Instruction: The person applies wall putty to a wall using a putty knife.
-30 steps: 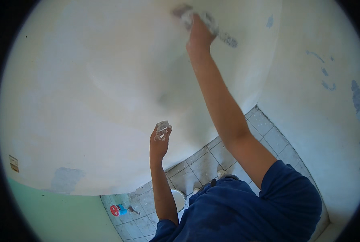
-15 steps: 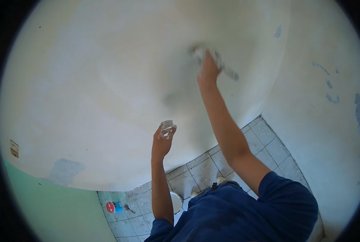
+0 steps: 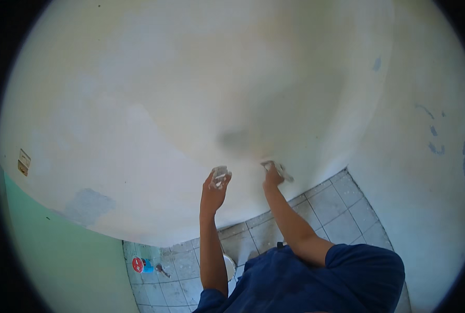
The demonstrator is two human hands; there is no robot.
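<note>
My left hand [image 3: 213,199] is raised in front of the pale wall [image 3: 154,151], its fingers closed round a putty-smeared scraper [image 3: 221,171]. White paste clings to this tool and the fingertips; its handle is hidden in the grip. To the right, at about the same height, my right hand [image 3: 273,179] grips a putty knife [image 3: 283,171], also whitish with paste. Its outline is small and slightly blurred. I cannot tell whether the blade touches the wall. Both forearms reach up from below, the right one bent at the elbow.
Grey floor tiles [image 3: 329,211] run along the wall's foot. A white bucket [image 3: 229,267] stands partly behind my left forearm. A red-and-blue container [image 3: 138,265] lies at lower left beside a small dark object [image 3: 162,270]. A wall switch plate [image 3: 24,162] is far left.
My right hand has come down the wall with the putty knife, toward the left hand's height. My left hand has shifted only slightly. The view has tilted a little.
</note>
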